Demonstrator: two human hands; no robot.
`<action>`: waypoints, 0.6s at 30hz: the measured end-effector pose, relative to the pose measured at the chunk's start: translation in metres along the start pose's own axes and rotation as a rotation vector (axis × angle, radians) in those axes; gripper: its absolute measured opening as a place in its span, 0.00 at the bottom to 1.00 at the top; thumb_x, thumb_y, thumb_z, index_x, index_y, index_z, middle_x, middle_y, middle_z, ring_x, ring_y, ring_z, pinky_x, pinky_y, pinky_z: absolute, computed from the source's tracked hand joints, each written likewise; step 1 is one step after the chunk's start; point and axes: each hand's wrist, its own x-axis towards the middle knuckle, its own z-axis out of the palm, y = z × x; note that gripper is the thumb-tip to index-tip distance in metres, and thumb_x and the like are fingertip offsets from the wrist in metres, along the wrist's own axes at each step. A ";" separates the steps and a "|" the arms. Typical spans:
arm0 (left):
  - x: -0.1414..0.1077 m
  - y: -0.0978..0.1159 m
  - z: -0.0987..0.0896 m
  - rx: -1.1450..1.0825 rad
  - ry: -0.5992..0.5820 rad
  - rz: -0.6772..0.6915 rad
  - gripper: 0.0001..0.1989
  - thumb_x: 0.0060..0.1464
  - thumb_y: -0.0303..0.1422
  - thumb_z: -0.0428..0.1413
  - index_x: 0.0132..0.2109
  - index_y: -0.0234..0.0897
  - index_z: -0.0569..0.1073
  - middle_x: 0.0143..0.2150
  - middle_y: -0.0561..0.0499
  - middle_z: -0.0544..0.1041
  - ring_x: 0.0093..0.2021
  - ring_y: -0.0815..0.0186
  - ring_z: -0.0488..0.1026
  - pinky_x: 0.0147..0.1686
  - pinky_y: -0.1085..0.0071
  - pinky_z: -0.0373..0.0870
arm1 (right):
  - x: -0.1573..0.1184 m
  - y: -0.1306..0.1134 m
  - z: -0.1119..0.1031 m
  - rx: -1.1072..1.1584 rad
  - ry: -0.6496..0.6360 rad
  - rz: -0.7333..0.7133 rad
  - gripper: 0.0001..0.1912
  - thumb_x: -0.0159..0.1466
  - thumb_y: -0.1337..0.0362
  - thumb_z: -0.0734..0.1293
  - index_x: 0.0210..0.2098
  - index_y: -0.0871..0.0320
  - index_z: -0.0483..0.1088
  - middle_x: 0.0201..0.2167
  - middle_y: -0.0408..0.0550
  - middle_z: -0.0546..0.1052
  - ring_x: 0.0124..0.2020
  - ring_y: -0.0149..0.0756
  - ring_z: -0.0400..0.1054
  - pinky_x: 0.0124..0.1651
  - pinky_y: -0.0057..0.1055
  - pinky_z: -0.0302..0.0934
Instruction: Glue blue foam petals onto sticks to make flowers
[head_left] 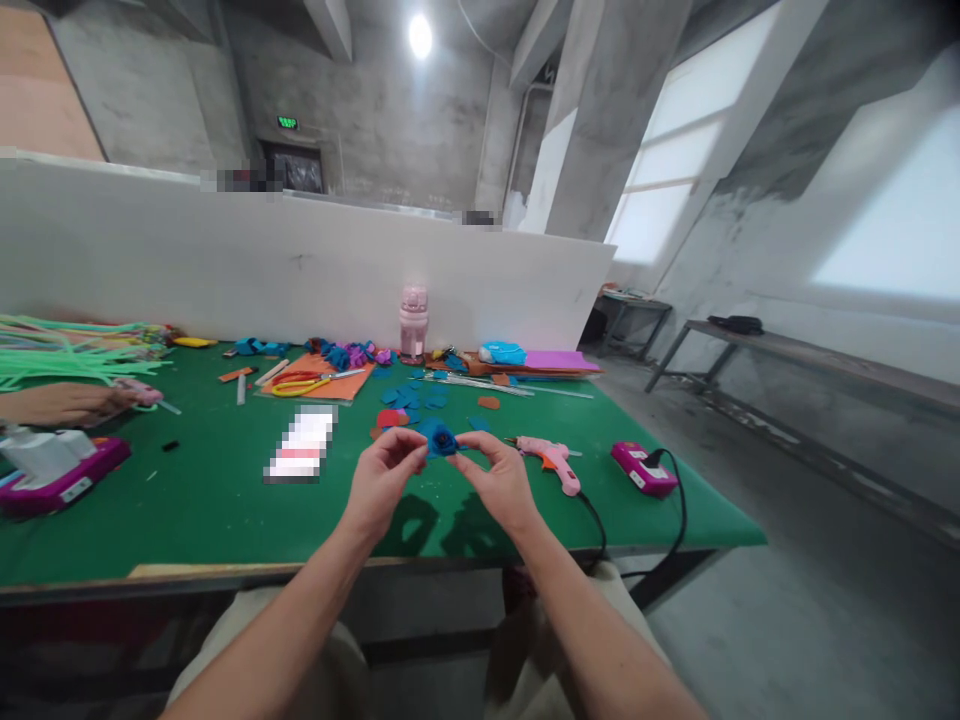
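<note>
Blue flower pinched btwn both hands, above worktop

Head view. L hand (386, 478): thumb + forefinger closed on L side of blue flower (441, 440). R hand (501, 482): thumb + forefinger closed on its R side. Flower is held up over the green worktop (225, 530), nr its front edge, approx. midway btwn the hands; both hands' shadows fall on the green below.

Just R of R hand: pink glue gun (551, 460) on its side, nozzle toward the hand, cord running down to front edge. Farther R: magenta power strip (639, 472) w/ black plug in.

Beyond the hands: scattered blue petals (397, 400), a red piece (391, 418), a brown piece (489, 403). Behind those, pink bottle (414, 325), upright, nr white partition (225, 260). R of bottle: blue pack (502, 352), purple sheet (555, 360), thin wires (480, 382).

L of centre: scissors w/ red and yellow handles (300, 383) on orange sheet (356, 385); closer in, a pixelated white item (304, 445), can't ID.

Far L: co-worker's hand (67, 405) at a second glue gun (139, 391), grip unclear; green stems (60, 365) behind, 2nd magenta strip (75, 485) w/ white plugs in front.
</note>
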 end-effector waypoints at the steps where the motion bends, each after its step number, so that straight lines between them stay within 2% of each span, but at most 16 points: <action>1: -0.001 -0.002 0.003 0.013 -0.047 -0.026 0.10 0.41 0.33 0.61 0.33 0.35 0.71 0.25 0.54 0.71 0.26 0.71 0.67 0.27 0.75 0.62 | 0.000 0.001 0.003 0.055 0.014 0.041 0.09 0.54 0.60 0.68 0.34 0.56 0.72 0.35 0.46 0.76 0.39 0.37 0.68 0.45 0.33 0.60; 4: -0.006 -0.005 0.011 0.046 -0.125 -0.053 0.10 0.42 0.33 0.60 0.34 0.34 0.70 0.25 0.55 0.71 0.26 0.71 0.67 0.26 0.76 0.62 | 0.000 0.003 0.014 0.243 0.087 0.189 0.11 0.51 0.59 0.69 0.33 0.57 0.73 0.33 0.45 0.76 0.37 0.35 0.68 0.43 0.33 0.61; 8: -0.009 -0.005 0.015 0.105 -0.115 -0.030 0.09 0.46 0.34 0.58 0.34 0.34 0.71 0.24 0.55 0.70 0.23 0.73 0.65 0.23 0.77 0.61 | 0.001 -0.001 0.025 0.491 0.161 0.343 0.13 0.47 0.59 0.71 0.31 0.58 0.72 0.30 0.43 0.76 0.32 0.33 0.68 0.40 0.31 0.62; 12: -0.008 -0.003 0.013 0.139 -0.089 -0.019 0.08 0.47 0.35 0.57 0.33 0.34 0.72 0.21 0.55 0.69 0.21 0.73 0.64 0.22 0.77 0.60 | 0.001 -0.006 0.030 0.615 0.166 0.366 0.12 0.46 0.61 0.72 0.30 0.58 0.72 0.28 0.42 0.76 0.30 0.32 0.68 0.35 0.29 0.63; 18: -0.008 -0.008 0.011 0.167 -0.070 -0.016 0.09 0.48 0.36 0.57 0.34 0.33 0.73 0.19 0.56 0.68 0.20 0.73 0.63 0.21 0.77 0.59 | -0.002 -0.007 0.030 0.633 0.120 0.358 0.12 0.47 0.61 0.71 0.30 0.59 0.72 0.27 0.43 0.75 0.29 0.31 0.68 0.34 0.28 0.63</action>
